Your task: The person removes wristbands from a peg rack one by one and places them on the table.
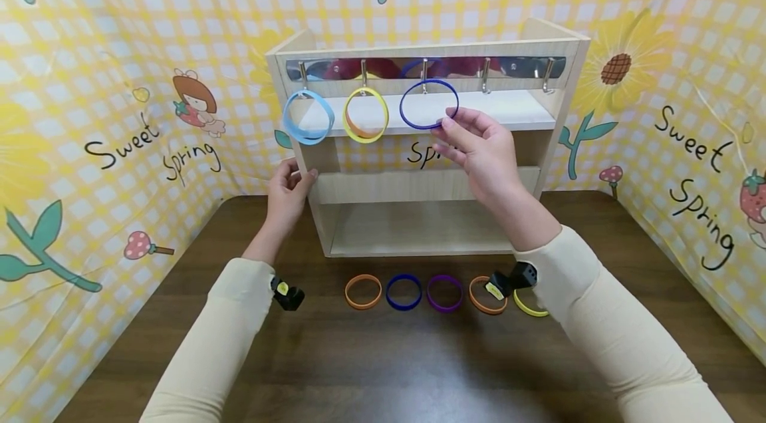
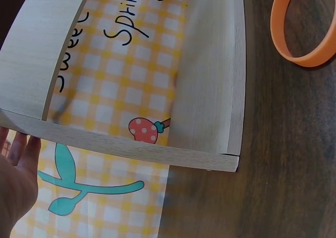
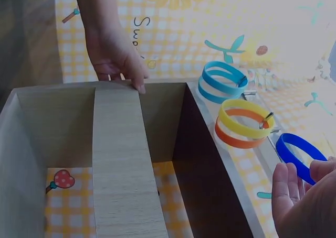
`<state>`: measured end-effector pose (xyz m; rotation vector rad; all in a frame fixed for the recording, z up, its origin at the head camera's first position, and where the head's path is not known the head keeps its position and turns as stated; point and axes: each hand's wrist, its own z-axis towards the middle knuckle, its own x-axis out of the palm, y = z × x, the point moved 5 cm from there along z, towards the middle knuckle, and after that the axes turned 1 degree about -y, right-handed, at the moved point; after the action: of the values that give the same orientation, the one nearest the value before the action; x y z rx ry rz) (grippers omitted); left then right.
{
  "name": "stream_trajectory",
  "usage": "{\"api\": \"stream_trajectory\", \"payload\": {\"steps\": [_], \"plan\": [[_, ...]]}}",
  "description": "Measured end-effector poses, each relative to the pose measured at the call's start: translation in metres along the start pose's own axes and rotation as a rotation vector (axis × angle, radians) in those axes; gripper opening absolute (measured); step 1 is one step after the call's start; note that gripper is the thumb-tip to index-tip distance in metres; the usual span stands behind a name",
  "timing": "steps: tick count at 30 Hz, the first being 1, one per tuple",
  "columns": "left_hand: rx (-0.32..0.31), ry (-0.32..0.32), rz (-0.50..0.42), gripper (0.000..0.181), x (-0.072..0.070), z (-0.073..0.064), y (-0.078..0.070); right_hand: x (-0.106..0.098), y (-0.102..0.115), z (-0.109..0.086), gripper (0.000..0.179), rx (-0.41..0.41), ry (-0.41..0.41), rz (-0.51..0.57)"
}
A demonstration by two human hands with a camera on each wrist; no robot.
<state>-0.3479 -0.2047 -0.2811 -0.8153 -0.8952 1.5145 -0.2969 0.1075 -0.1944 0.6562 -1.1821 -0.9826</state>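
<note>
My right hand (image 1: 487, 153) pinches a dark blue wristband (image 1: 421, 127) between thumb and fingers, at the band's lower right. The band is upright at the third hook (image 1: 425, 70) of the metal rail, overlapping the hook's tip in the head view. Two light blue wristbands (image 3: 210, 94) hang from the first hook; a yellow wristband (image 3: 231, 125) and an orange one (image 3: 236, 139) share the second. My left hand (image 1: 287, 193) grips the left side panel of the wooden shelf (image 1: 317, 223), thumb on its front edge and fingers on the outer side.
In front of the shelf, a row of wristbands lies on the brown table (image 1: 383, 363): orange (image 1: 363, 307), blue (image 1: 403, 308), purple (image 1: 445, 310), another orange (image 1: 487, 311) and yellow (image 1: 529, 311). Two bare hooks are at the rail's right. Patterned cloth (image 1: 149, 30) surrounds the table.
</note>
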Motion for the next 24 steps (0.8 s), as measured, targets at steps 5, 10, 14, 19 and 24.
{"api": "stream_trajectory", "payload": {"steps": [5,10,14,19,24], "plan": [[-0.02,-0.004,0.0,0.034,-0.002,-0.001,0.003,-0.003,-0.005,-0.013,0.028,0.035,0.074,-0.028],[-0.014,-0.005,-0.008,0.032,-0.003,-0.002,0.003,-0.008,-0.014,-0.026,0.023,0.079,0.114,-0.069],[0.0,0.006,-0.001,0.034,0.0,-0.002,0.001,-0.016,-0.025,-0.038,0.018,0.122,0.126,-0.089],[-0.007,0.017,0.018,0.035,0.001,-0.002,-0.001,-0.026,-0.045,-0.054,0.022,0.175,0.163,-0.127],[-0.011,0.019,0.025,0.036,-0.002,-0.001,-0.004,-0.031,-0.073,-0.068,0.021,0.233,0.201,-0.185]]}}
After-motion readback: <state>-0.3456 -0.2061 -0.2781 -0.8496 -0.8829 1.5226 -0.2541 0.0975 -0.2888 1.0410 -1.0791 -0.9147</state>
